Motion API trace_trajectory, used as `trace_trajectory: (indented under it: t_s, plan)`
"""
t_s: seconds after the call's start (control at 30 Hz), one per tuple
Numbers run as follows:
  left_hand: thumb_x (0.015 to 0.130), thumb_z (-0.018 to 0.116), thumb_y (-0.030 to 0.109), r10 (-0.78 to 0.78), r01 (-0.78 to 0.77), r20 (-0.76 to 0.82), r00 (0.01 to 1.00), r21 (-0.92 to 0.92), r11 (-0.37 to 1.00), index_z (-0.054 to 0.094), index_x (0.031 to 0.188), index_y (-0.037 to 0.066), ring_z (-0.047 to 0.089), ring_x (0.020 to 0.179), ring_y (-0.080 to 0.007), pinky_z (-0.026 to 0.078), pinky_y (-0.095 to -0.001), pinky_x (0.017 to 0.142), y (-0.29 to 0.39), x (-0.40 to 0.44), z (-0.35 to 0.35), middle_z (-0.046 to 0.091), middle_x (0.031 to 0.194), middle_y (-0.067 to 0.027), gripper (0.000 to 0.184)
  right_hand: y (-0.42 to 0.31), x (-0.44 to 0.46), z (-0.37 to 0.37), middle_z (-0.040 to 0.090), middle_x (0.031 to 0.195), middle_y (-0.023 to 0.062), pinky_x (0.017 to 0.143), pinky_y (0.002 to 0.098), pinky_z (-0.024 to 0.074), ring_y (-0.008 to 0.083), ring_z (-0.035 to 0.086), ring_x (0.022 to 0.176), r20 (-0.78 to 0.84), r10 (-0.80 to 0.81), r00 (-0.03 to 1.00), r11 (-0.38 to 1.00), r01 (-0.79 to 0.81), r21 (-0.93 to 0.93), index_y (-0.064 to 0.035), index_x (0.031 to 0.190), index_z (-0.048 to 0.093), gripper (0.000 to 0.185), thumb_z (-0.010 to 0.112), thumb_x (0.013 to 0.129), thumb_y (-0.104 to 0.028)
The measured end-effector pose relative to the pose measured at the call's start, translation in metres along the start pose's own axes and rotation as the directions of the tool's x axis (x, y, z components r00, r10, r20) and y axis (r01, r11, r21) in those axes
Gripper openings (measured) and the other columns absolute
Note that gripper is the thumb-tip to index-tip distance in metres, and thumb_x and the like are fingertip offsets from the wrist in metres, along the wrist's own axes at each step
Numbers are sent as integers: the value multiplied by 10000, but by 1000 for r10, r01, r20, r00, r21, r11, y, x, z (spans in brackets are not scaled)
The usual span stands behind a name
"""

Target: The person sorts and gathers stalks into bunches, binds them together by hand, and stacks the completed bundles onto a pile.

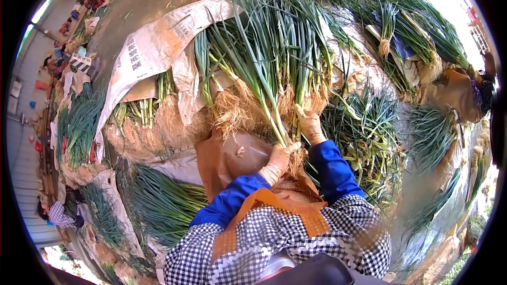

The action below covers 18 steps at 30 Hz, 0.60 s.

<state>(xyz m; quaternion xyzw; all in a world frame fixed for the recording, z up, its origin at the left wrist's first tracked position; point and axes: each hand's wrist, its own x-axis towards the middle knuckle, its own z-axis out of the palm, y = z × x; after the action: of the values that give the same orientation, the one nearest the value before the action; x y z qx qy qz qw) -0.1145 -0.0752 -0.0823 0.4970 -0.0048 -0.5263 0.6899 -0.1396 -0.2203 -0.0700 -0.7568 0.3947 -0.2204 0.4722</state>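
My left hand [279,161] is closed round the lower stems of a few green onions [273,113], just above their pale roots [297,162], over my lap. Slightly higher and to the right, my right hand [310,124] has its thumb and fingers closed at the white stem of a green onion [300,82]. A large pile of green onions [259,31] lies in front of my hands, leaves pointing away and tangled roots [232,110] towards me. A brown apron [232,161] covers my lap beneath both hands.
A printed white sack [150,47] lies partly over the pile at left. Stripped leaves [369,148] are heaped at right. More green onions [163,200] lie at lower left. A person in a checked top [62,214] is at far left, another person [478,92] at far right.
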Motion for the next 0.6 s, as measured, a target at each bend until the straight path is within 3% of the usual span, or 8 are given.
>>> trace_trajectory:
  t_s: [0.13, 0.3, 0.37, 0.43, 0.47, 0.5, 0.53, 0.6]
  plan:
    - [751, 635, 6, 163, -160, -89, 983, 34, 987, 562, 822, 43, 539, 641, -113, 451, -239, 561, -19, 13, -15, 563, 737, -6, 109, 12, -21, 8, 576, 628, 159, 502, 384, 441, 317, 581, 575, -85, -118, 989, 845, 55, -532, -110, 786, 620, 313, 436, 901, -335]
    - [773, 587, -8, -60, 70, 59, 996, -176, 982, 537, 852, 59, 594, 685, -166, 506, -276, 598, 17, -13, -2, 615, 823, -75, 115, 20, -89, -57, 420, 491, 79, 458, 321, 373, 203, 390, 449, 380, -39, 924, 999, 45, -6, -69, 605, 530, 347, 504, 871, -290]
    - [756, 575, -32, 70, -72, -16, 997, -211, 975, 514, 861, 64, 593, 633, -177, 501, -282, 533, -4, 1, -10, 623, 840, -103, 154, 54, -93, -97, 465, 502, 63, 445, 331, 372, 214, 400, 445, 430, 32, 902, 889, 171, -424, -81, 613, 544, 328, 526, 859, -297]
    - [749, 574, -40, -13, 22, 52, 999, -173, 985, 494, 835, 84, 563, 567, -156, 469, -250, 479, 3, -2, -12, 632, 895, -131, 171, 97, -92, -124, 565, 599, 110, 511, 378, 437, 319, 557, 566, 587, -65, 807, 516, 530, -672, -101, 671, 576, 416, 408, 878, -420]
    - [752, 574, -37, -33, 37, 34, 999, -150, 988, 490, 827, 84, 558, 561, -146, 469, -248, 480, 4, -2, -10, 634, 896, -128, 166, 100, -92, -135, 575, 610, 91, 500, 363, 438, 307, 553, 555, 492, 4, 870, 550, 409, -728, -131, 710, 583, 357, 428, 874, -407]
    - [754, 575, -35, -47, 49, 15, 999, -128, 991, 485, 818, 84, 554, 555, -136, 470, -245, 481, 6, -3, -7, 635, 896, -125, 162, 104, -89, -138, 551, 570, 65, 467, 329, 424, 244, 534, 492, 344, 73, 936, 727, 186, -661, -109, 735, 576, 327, 449, 883, -372]
    - [773, 597, 10, 20, -19, 20, 1000, -56, 998, 533, 889, 64, 559, 597, -118, 470, -234, 488, 0, 1, -10, 627, 954, -114, 142, 107, -87, -138, 526, 547, 50, 451, 308, 408, 207, 505, 463, 257, 152, 954, 953, -72, -295, -97, 710, 561, 335, 452, 891, -356]
    - [778, 610, 37, -44, 43, 57, 997, 9, 999, 548, 949, 56, 569, 643, -120, 479, -230, 505, 6, -13, 2, 620, 976, -102, 183, 11, -87, -123, 464, 525, 10, 396, 268, 362, 116, 414, 410, 211, 322, 923, 874, -375, 309, -84, 650, 497, 366, 442, 916, -329]
